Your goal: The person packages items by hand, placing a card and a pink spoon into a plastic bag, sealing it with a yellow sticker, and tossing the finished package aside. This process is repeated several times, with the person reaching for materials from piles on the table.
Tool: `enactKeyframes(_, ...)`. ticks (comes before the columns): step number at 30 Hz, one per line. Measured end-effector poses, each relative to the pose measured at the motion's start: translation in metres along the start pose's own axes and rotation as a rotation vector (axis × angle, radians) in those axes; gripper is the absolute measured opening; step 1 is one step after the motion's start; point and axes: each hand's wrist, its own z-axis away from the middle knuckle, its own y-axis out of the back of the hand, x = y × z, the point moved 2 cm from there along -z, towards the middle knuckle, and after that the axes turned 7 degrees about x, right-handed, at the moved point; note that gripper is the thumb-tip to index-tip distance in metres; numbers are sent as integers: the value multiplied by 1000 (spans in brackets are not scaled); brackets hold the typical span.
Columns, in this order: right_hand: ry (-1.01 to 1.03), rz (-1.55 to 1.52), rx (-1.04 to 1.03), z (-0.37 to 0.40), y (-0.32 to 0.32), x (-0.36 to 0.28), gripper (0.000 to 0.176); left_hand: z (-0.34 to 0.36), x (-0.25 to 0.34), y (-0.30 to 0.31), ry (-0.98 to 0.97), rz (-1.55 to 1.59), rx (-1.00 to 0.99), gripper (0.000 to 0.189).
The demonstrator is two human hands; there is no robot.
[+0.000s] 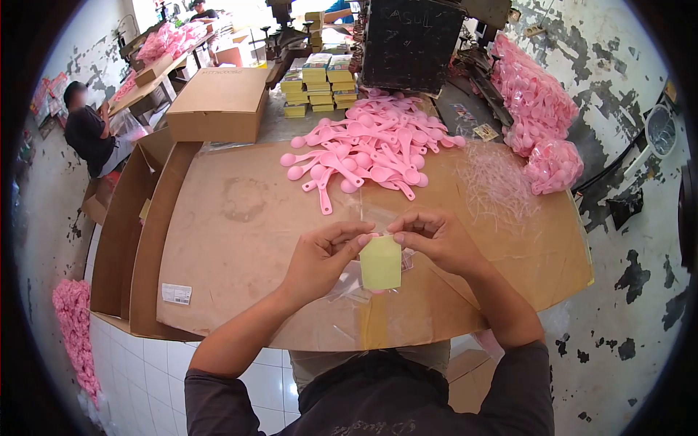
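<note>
Two hands at work, one item held. The left hand (323,254) and right hand (432,236) are each pinching a top corner of one yellow card (381,263), thumb and forefinger closed narrowly on it. The card is hanging upright between them, above the near middle of one cardboard sheet (240,240). One clear plastic bag (349,289) is lying just below the card; whether the card is sitting inside it cannot be told.

One heap of pink spoons (378,145) is lying at the sheet's far edge, too many to count. One closed cardboard box (218,102) is standing far left. Several stacks of yellow packs (320,83) are sitting behind the heap. One seated person (87,134) is working at far left.
</note>
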Motion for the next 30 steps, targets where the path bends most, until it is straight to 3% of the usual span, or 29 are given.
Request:
enactKeyframes(13, 94, -5, -98, -4, 19, 4, 13, -1, 7, 11, -173, -170, -130, 27)
enactKeyframes(16, 97, -4, -100, -3, 17, 4, 14, -2, 4, 9, 51, 125, -88, 27)
enactKeyframes(20, 109, 6, -107, -4, 15, 10, 16, -4, 0, 8, 55, -98, -106, 30)
enactKeyframes(26, 80, -39, -52, -4, 11, 14, 41, -5, -1, 8, 97, -99, -65, 29)
enactKeyframes(30, 57, 67, -157, 6, 1, 0, 54, -6, 1, 10, 47, -55, -26, 32)
